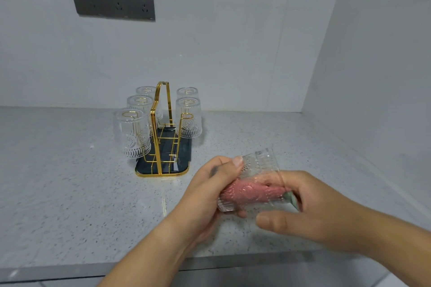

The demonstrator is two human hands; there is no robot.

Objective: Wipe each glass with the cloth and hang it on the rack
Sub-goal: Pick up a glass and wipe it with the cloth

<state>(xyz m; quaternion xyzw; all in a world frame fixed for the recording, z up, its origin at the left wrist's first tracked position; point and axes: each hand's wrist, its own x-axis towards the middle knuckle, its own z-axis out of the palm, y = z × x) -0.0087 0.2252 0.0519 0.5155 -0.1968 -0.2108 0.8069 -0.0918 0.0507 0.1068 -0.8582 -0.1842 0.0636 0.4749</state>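
- The left hand is closed around one end of a ribbed clear glass, thumb on top. It holds the glass on its side above the desk, probably so that the inside can be reached.
- The right hand comes in from 3 o'clock, gripping a pink cloth. Most of the cloth is stuffed inside the glass and shows through the wall, and a greenish edge sticks out by the fingers. This looks like the inside wipe, with one hand bracing while the other works the cloth.
- At 11 o'clock from the hands stands a gold wire rack on a dark tray, which is likely there to catch drips.
- Five glasses hang mouth down on the rack's pegs, three on its 9 o'clock side and two on its 3 o'clock side. The nearest is the front-left glass.
- One bare peg stands free at the rack's near right corner, closest to the hands. It is the natural spot for this last glass.
- A dark socket panel sits on the wall at 11 o'clock, well clear of the work.
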